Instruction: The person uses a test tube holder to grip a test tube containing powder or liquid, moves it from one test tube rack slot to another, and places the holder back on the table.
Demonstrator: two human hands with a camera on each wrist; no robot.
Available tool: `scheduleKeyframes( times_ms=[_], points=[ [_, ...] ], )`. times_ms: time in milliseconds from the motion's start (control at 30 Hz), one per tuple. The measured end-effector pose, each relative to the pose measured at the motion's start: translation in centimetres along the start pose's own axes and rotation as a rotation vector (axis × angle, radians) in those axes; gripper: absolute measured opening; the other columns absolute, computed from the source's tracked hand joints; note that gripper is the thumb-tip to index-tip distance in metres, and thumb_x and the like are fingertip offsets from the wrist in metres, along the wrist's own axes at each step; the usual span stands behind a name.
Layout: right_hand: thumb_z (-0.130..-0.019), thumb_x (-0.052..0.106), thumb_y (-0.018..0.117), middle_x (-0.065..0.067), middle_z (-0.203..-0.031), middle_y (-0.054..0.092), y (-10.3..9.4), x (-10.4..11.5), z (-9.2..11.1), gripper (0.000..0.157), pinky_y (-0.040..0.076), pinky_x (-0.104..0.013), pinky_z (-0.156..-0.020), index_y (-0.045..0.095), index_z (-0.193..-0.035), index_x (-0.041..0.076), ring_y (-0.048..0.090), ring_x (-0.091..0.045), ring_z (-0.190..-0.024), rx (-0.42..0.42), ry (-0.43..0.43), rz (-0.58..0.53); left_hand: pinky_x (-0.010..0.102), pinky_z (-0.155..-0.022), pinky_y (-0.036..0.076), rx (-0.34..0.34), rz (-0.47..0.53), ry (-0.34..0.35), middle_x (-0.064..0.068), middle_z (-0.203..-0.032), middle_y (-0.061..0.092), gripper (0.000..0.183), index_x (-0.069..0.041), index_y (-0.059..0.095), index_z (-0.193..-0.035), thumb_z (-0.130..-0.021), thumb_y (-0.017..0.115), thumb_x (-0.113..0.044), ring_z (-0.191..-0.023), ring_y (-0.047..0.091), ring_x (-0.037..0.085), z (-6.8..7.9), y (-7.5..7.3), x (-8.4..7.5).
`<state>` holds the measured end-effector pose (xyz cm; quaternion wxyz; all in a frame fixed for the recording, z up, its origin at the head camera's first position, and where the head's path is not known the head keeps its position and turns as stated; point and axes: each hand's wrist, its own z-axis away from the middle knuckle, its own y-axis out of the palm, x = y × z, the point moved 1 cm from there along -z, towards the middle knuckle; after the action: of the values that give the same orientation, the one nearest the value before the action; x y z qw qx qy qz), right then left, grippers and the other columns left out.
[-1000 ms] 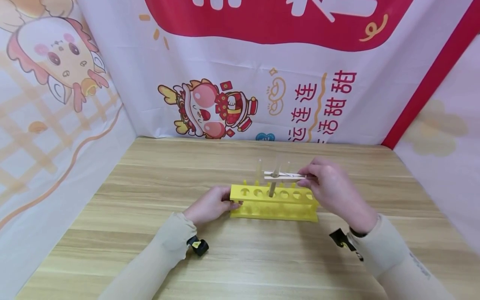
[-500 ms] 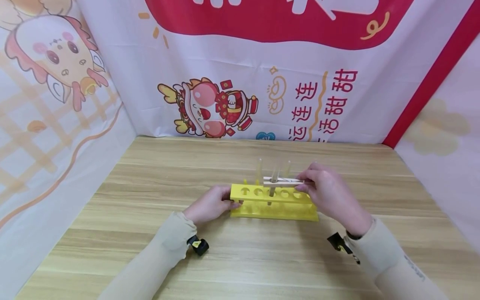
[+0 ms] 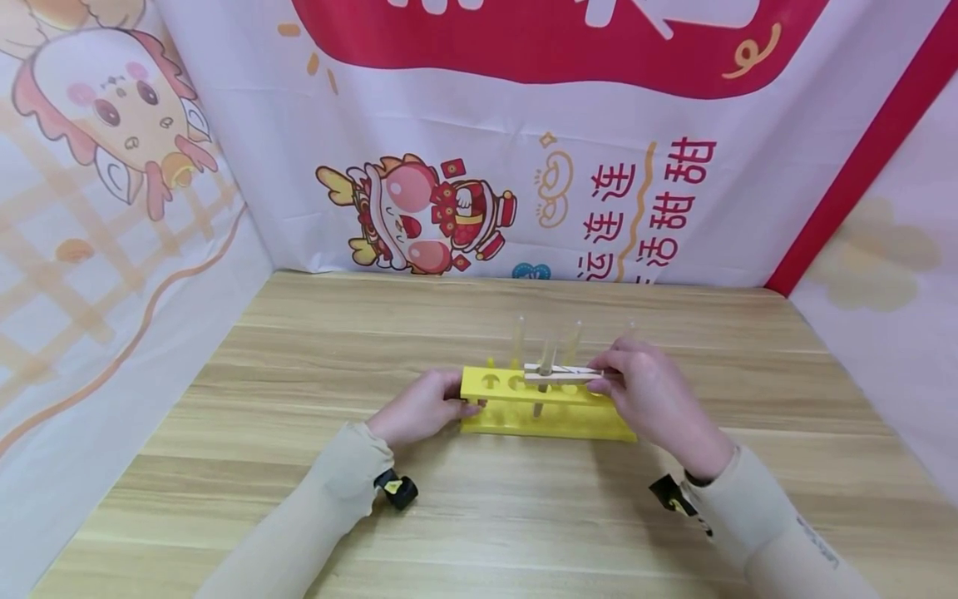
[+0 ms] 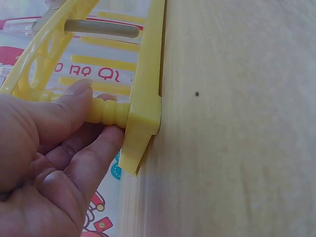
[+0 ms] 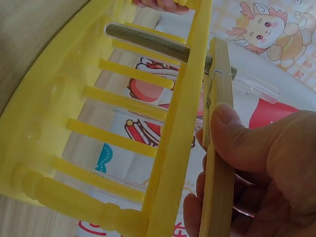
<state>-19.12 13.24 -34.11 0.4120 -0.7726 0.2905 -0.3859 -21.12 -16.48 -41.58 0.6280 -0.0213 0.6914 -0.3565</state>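
A yellow test tube rack stands on the table. My left hand grips its left end post, thumb and fingers around the ridged yellow post in the left wrist view. With my right hand I hold a wooden test tube holder between thumb and fingers. Its jaws clamp a glass test tube containing grey-brown contents, with the tube's upper part clear. The tube passes down through the third hole from the left, its rounded bottom close to the rack's base.
Several clear tubes stand behind the rack's top bar, among them one at the left and another nearer the middle. A printed cloth hangs along the table's back edge. The wooden table extends in front.
My right hand has moved down and slightly left, lowering the clamped test tube further through the rack's hole. My left hand has stayed on the end post.
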Motion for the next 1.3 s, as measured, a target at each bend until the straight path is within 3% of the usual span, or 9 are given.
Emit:
scheduleKeyframes(
  times_ms=[300,467,800,1300],
  points=[
    [-0.079,0.008,0.084,0.0,-0.078,0.059,0.27,-0.25,0.28,0.015,0.048,-0.034,-0.062,0.075,-0.09,0.002,0.051,-0.014,-0.066,-0.009,-0.006,0.009,0.031,-0.079,0.052,0.009,0.022,-0.007,0.001,-0.106,0.071,0.016,-0.01,0.07,-0.109,-0.093,0.07,-0.008,-0.089,0.063,0.013,-0.09,0.0,-0.12],
    [-0.079,0.01,0.084,0.0,-0.078,0.06,0.37,-0.32,0.27,0.015,0.048,-0.035,-0.063,0.076,-0.09,0.003,0.052,-0.015,-0.066,-0.016,-0.01,0.017,0.032,-0.083,0.052,0.009,0.007,-0.009,0.0,-0.107,0.071,0.017,-0.011,0.07,-0.11,-0.093,0.07,-0.01,-0.091,0.063,0.012,-0.03,-0.07,-0.28],
    [-0.079,0.011,0.084,0.001,-0.079,0.06,0.49,-0.28,0.31,0.015,0.048,-0.035,-0.063,0.076,-0.09,0.004,0.052,-0.014,-0.067,-0.016,-0.004,0.034,0.033,-0.083,0.051,-0.002,-0.003,-0.002,0.0,-0.104,0.071,0.006,-0.011,0.069,-0.099,-0.093,0.07,-0.01,-0.09,0.062,0.013,0.01,-0.04,-0.23],
    [-0.077,0.012,0.086,0.0,-0.077,0.062,0.52,-0.14,0.38,0.015,0.05,-0.038,-0.065,0.076,-0.086,0.004,0.054,-0.018,-0.07,-0.064,-0.004,0.093,0.033,-0.082,0.051,0.001,-0.017,0.002,-0.001,-0.102,0.07,0.006,-0.012,0.068,-0.099,-0.094,0.069,-0.011,-0.089,0.062,0.013,-0.01,0.07,0.08]
  ],
)
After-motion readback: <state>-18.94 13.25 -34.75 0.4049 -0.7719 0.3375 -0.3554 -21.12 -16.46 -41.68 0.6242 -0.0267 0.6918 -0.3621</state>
